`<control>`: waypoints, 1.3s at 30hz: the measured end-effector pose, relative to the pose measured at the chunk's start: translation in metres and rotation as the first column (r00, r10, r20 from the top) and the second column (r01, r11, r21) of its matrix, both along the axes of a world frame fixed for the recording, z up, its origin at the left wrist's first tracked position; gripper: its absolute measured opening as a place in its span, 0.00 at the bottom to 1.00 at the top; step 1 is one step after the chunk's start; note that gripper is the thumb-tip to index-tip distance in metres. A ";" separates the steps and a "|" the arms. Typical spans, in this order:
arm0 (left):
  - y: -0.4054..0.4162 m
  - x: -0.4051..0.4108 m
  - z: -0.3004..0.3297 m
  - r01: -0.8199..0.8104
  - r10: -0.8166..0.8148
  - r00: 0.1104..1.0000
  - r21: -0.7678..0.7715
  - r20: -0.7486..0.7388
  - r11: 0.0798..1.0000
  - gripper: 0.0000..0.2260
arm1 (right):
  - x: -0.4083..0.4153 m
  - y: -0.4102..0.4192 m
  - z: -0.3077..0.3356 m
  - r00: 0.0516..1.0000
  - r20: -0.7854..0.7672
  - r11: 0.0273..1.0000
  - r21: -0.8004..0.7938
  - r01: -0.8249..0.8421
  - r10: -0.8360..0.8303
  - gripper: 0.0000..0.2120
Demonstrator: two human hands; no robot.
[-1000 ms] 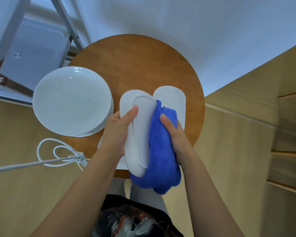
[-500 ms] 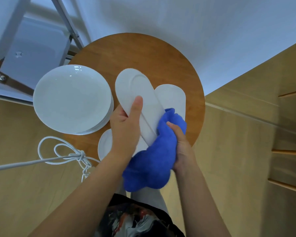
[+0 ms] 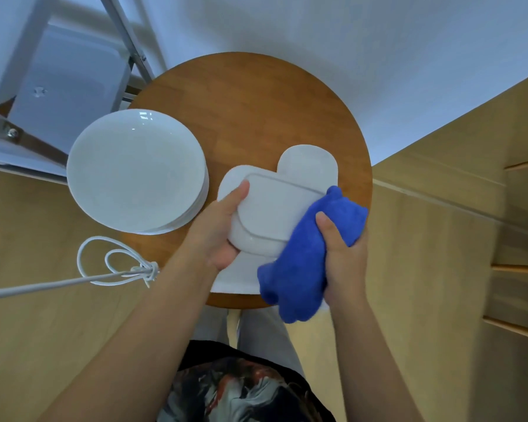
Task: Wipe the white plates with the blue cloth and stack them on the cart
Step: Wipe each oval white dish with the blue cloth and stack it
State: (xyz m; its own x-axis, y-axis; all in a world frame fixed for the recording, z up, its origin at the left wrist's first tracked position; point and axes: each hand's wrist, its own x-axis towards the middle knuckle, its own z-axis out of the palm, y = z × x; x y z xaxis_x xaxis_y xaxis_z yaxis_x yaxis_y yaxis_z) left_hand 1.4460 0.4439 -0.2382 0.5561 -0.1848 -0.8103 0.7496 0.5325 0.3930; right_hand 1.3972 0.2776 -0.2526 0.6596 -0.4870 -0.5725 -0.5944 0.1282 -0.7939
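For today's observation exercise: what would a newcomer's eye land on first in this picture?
The bright blue fluffy cloth, bunched in the right hand, pressed against the oblong white plate held by the left hand at centre. Next, the stack of round white plates on the left of the round wooden table.

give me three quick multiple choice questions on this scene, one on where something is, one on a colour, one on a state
1. Where is the round plate stack?
A. left part of the table
B. on the floor
C. in the right hand

2. What colour is the cloth?
A. red
B. blue
C. green

3. The oblong plate being wiped is:
A. flat on the table
B. held by the left hand
C. broken

Key:
1 A, the stack sits on the table at its left.
2 B, the cloth in the right hand is blue.
3 B, the left hand grips the plate.
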 end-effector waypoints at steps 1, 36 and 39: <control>-0.010 -0.005 0.000 -0.012 0.012 1.000 0.029 -0.010 1.000 0.12 | -0.001 0.009 -0.001 0.998 0.006 0.998 -0.030 0.057 -0.057 0.33; -0.051 -0.098 -0.064 0.395 -0.774 0.545 0.913 -0.323 -0.103 0.36 | 0.005 -0.024 0.016 0.956 -0.097 0.954 -0.090 -0.285 0.276 0.14; -0.072 -0.099 -0.084 0.413 -0.771 0.538 0.904 -0.340 -0.111 0.38 | 0.002 -0.036 0.020 0.948 -0.113 0.946 -0.105 -0.308 0.297 0.10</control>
State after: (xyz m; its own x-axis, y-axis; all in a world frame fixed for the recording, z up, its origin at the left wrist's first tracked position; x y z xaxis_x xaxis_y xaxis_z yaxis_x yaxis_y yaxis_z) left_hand 1.3465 0.3721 -0.3224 0.8181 0.0992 -0.5664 0.3342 -0.8835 0.3281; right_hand 1.3988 0.2419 -0.2331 0.7325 -0.3418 -0.5888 -0.6630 -0.1618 -0.7309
